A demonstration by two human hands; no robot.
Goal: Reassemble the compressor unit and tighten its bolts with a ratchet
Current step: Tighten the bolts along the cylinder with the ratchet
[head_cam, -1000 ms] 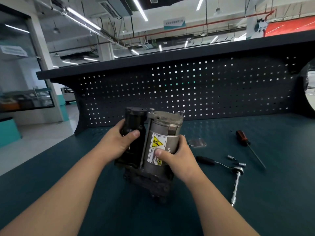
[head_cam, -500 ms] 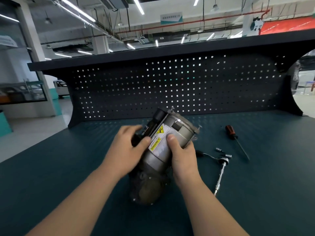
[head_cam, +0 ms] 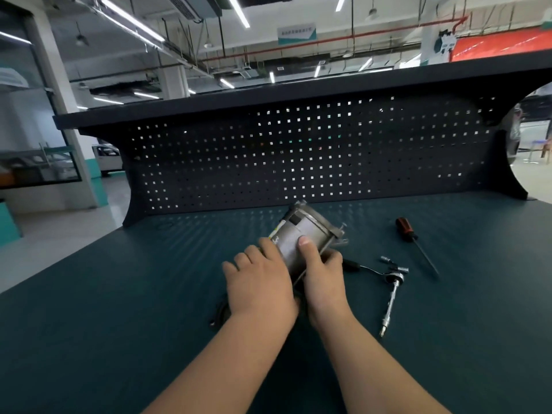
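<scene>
The compressor unit (head_cam: 301,234), a grey metal cylinder with a flanged end, lies tilted on the dark green bench with its flange pointing up and to the right. My left hand (head_cam: 260,282) grips its left side, covering the black part and most of the warning label. My right hand (head_cam: 321,279) holds the right side, thumb laid on top of the cylinder. The unit's lower end is hidden under both hands. A ratchet (head_cam: 391,282) with a long extension lies just right of my right hand, apart from it.
An orange-handled screwdriver (head_cam: 413,240) lies farther right of the ratchet. Small sockets (head_cam: 388,259) sit by the ratchet head. A dark ring-like part (head_cam: 221,313) pokes out below my left wrist. A perforated back panel (head_cam: 298,162) closes the bench's far side.
The compressor went from upright to laid over, its top swinging away and to the right. Both hands turned with it and stayed on it. The label has rolled mostly out of sight.
</scene>
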